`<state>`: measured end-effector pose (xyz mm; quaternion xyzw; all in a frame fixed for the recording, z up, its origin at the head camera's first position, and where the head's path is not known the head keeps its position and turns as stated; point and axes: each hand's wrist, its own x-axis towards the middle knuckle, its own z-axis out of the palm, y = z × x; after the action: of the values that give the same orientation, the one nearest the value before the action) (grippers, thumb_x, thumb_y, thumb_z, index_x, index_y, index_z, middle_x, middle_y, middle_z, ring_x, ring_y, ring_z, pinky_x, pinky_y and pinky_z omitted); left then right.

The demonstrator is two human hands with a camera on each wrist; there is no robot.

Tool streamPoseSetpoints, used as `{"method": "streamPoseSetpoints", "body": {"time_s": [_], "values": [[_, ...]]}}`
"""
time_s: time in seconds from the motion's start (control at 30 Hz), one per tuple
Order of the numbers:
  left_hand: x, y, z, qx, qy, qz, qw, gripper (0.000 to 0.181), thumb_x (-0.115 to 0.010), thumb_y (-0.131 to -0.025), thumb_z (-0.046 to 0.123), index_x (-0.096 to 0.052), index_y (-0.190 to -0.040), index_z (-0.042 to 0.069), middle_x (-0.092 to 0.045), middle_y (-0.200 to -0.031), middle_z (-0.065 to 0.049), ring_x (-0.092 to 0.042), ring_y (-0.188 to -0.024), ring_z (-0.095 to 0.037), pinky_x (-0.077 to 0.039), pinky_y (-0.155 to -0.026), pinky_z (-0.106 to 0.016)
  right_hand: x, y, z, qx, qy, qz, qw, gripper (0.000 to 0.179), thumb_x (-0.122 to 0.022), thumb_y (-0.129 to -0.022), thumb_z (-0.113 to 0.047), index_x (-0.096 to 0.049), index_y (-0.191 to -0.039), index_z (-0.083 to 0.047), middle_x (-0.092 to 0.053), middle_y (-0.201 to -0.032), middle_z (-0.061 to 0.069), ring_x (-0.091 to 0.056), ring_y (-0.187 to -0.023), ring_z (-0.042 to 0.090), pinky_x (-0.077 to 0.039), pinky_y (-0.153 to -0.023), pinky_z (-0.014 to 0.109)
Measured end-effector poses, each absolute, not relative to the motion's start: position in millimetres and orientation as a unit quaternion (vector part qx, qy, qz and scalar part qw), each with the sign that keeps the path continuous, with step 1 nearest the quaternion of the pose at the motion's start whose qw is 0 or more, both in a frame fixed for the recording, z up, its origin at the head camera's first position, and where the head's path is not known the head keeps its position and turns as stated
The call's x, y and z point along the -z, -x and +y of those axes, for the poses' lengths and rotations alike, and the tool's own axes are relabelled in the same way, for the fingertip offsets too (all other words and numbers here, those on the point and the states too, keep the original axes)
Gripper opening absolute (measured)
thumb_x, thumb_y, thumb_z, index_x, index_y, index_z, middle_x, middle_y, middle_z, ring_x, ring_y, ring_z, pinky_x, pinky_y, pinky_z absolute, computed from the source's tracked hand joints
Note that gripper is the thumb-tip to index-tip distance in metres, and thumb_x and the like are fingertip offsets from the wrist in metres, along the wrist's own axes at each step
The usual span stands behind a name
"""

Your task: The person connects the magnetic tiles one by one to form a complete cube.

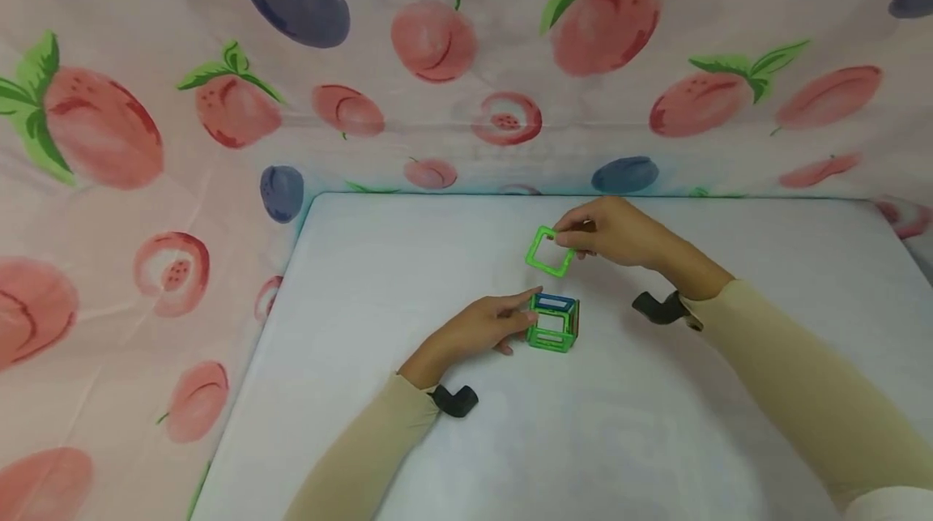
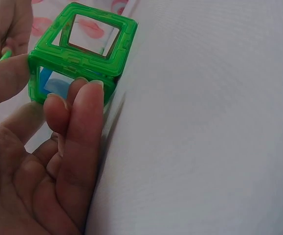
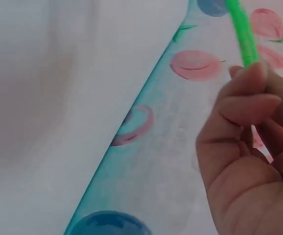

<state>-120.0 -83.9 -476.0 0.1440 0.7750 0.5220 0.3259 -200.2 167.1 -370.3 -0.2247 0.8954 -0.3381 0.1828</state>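
A small cube of magnetic tiles (image 1: 551,339) sits on the white table, mostly green, with a blue tile (image 1: 556,301) at its far upper side. My left hand (image 1: 477,328) holds it from the left, thumb at the near side and index finger along the back. In the left wrist view the green frames (image 2: 73,63) of the cube show close beyond the fingertips. Above and behind the cube, my right hand (image 1: 619,233) pinches a green square magnetic tile (image 1: 548,269) by its right edge. The right wrist view shows this tile (image 3: 244,36) edge-on between thumb and fingers.
The white table (image 1: 656,424) spreads around both hands. A fruit-printed cloth (image 1: 437,124) rises along its back and left edges. Dark wrist mounts (image 1: 455,401) stick out from both sleeves.
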Motion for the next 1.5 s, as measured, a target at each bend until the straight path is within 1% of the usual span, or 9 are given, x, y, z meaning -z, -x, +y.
{"method": "streamPoseSetpoints", "body": {"time_s": [0.13,0.27,0.37,0.53,0.73,0.83,1.07,1.33,1.5], "values": [[475.9,119.3,-86.0,-0.519,-0.143,0.778,0.324,0.055,-0.058,-0.102,0.049,-0.042,-0.154,0.041,-0.07,-0.114,0.006,-0.064,-0.088,-0.014,-0.058,-0.074,-0.03,374.1,177.6,180.9,0.359,0.208,0.884,0.217,0.024,-0.068,-0.1,-0.023,-0.076,-0.12,-0.011,-0.07,-0.088,0.01,-0.062,-0.08,0.028,-0.053,-0.07,0.036],[477.4,118.7,-86.8,-0.52,-0.143,0.777,0.324,0.054,-0.059,-0.102,0.05,-0.043,-0.153,0.043,-0.07,-0.114,0.005,-0.064,-0.086,-0.015,-0.058,-0.074,-0.03,381.6,160.7,187.8,0.382,0.19,0.873,0.237,0.023,-0.07,-0.099,-0.024,-0.076,-0.118,-0.012,-0.07,-0.085,0.008,-0.062,-0.078,0.026,-0.054,-0.067,0.034],[478.0,118.3,-86.8,-0.524,-0.145,0.774,0.324,0.053,-0.058,-0.102,0.05,-0.043,-0.152,0.044,-0.069,-0.113,0.004,-0.063,-0.09,-0.015,-0.058,-0.074,-0.03,389.7,152.9,189.2,0.399,0.184,0.866,0.238,0.022,-0.072,-0.097,-0.023,-0.076,-0.115,-0.01,-0.07,-0.086,0.007,-0.063,-0.077,0.028,-0.055,-0.068,0.036],[478.9,118.1,-86.4,-0.528,-0.151,0.771,0.323,0.052,-0.056,-0.103,0.049,-0.042,-0.153,0.045,-0.069,-0.112,0.003,-0.064,-0.092,-0.015,-0.058,-0.074,-0.031,403.8,146.4,187.1,0.408,0.185,0.865,0.224,0.017,-0.074,-0.096,-0.021,-0.078,-0.109,-0.011,-0.072,-0.085,0.003,-0.064,-0.074,0.026,-0.057,-0.067,0.038],[482.6,119.2,-88.1,-0.534,-0.164,0.765,0.32,0.048,-0.051,-0.106,0.046,-0.042,-0.153,0.044,-0.067,-0.105,-0.002,-0.063,-0.09,-0.015,-0.058,-0.073,-0.031,414.5,143.0,180.2,0.403,0.21,0.872,0.181,0.01,-0.076,-0.094,-0.018,-0.08,-0.101,-0.012,-0.072,-0.081,0.002,-0.062,-0.068,0.018,-0.054,-0.06,0.03],[484.5,119.6,-88.8,-0.54,-0.168,0.76,0.319,0.046,-0.049,-0.107,0.045,-0.042,-0.153,0.043,-0.066,-0.101,-0.005,-0.061,-0.092,-0.016,-0.058,-0.073,-0.031,419.5,142.7,176.5,0.399,0.219,0.874,0.168,0.009,-0.076,-0.093,-0.016,-0.08,-0.101,-0.013,-0.071,-0.083,0.002,-0.061,-0.067,0.015,-0.053,-0.059,0.029],[485.0,119.8,-89.3,-0.55,-0.173,0.752,0.319,0.045,-0.049,-0.108,0.043,-0.043,-0.152,0.045,-0.065,-0.1,-0.006,-0.061,-0.092,-0.016,-0.059,-0.073,-0.031,427.8,142.3,172.9,0.377,0.227,0.887,0.143,0.01,-0.077,-0.092,-0.014,-0.081,-0.101,-0.014,-0.069,-0.082,-0.004,-0.061,-0.066,0.013,-0.053,-0.058,0.028],[483.2,119.8,-88.0,-0.551,-0.168,0.752,0.319,0.047,-0.05,-0.107,0.044,-0.044,-0.154,0.04,-0.063,-0.099,-0.007,-0.059,-0.085,-0.017,-0.058,-0.072,-0.03,432.3,139.8,171.7,0.382,0.237,0.884,0.125,0.011,-0.076,-0.093,-0.012,-0.081,-0.102,-0.01,-0.066,-0.082,-0.001,-0.059,-0.067,0.011,-0.052,-0.059,0.025],[483.3,120.5,-87.7,-0.548,-0.172,0.755,0.317,0.05,-0.05,-0.108,0.042,-0.042,-0.156,0.034,-0.063,-0.099,-0.007,-0.059,-0.088,-0.017,-0.058,-0.072,-0.031,436.5,140.6,169.5,0.375,0.239,0.889,0.11,0.009,-0.077,-0.092,-0.014,-0.082,-0.1,-0.013,-0.064,-0.08,-0.003,-0.053,-0.067,0.012,-0.046,-0.057,0.024]]}}
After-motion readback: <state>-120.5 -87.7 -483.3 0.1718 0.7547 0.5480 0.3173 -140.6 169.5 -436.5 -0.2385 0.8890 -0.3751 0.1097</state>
